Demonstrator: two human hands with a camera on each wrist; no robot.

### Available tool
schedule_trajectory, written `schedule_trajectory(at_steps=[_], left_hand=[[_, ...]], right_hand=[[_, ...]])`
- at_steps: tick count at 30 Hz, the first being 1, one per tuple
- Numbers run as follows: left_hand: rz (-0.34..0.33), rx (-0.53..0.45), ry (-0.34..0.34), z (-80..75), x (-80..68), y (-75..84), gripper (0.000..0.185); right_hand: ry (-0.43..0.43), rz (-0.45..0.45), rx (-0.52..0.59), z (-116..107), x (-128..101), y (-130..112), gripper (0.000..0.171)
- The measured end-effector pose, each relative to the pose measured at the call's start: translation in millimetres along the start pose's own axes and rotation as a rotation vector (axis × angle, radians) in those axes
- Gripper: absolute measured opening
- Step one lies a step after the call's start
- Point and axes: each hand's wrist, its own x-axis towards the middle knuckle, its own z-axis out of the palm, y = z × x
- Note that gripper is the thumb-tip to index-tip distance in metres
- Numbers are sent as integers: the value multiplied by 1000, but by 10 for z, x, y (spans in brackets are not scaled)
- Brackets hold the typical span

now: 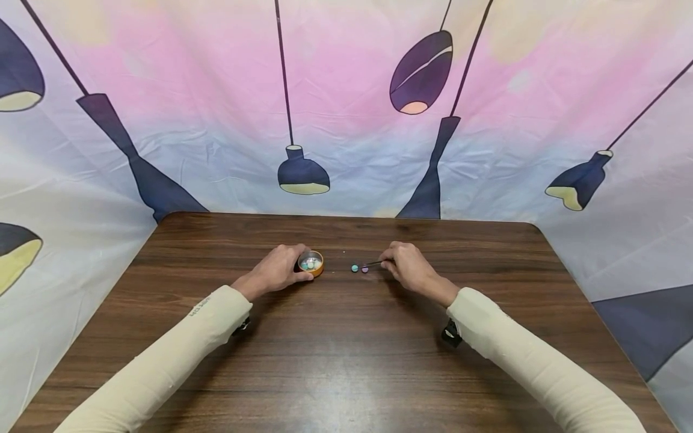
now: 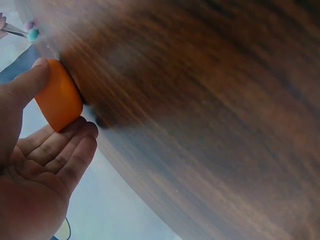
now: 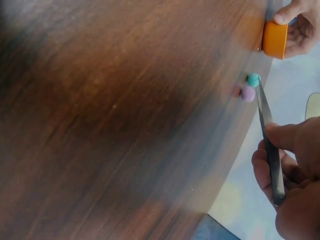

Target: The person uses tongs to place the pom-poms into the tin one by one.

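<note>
The right hand [image 1: 409, 267] pinched thin tweezers [image 3: 268, 137], tips at the teal ball [image 3: 253, 79], just right of the orange dish [image 1: 312, 263]. The left hand [image 1: 280, 270] gripped that dish. The ball looked tiny, light and rolly; squeeze its middle.

Head view: from above and behind, facing forward and down over the whole desk [image 1: 346, 361], fairly far. Wrist views: low, close to the wood, tilted sideways, each beside its own hand. Shared by all three: orange dish [image 1: 312, 263] [image 2: 59, 102] [image 3: 275, 39] and teal bead [image 1: 354, 268] [image 2: 33, 34] [image 3: 253, 79].
</note>
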Motion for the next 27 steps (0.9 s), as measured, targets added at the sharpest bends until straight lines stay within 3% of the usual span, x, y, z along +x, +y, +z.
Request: schedule_trajectory(at_steps=[18,27], left_hand=[[-15,15,-13,-21,-3,7,57],[0,4,-4,-15,0,5,56]], right_hand=[[131,-48,91,39,187,-222,13],[98,-19,152,153,258,-415,15]])
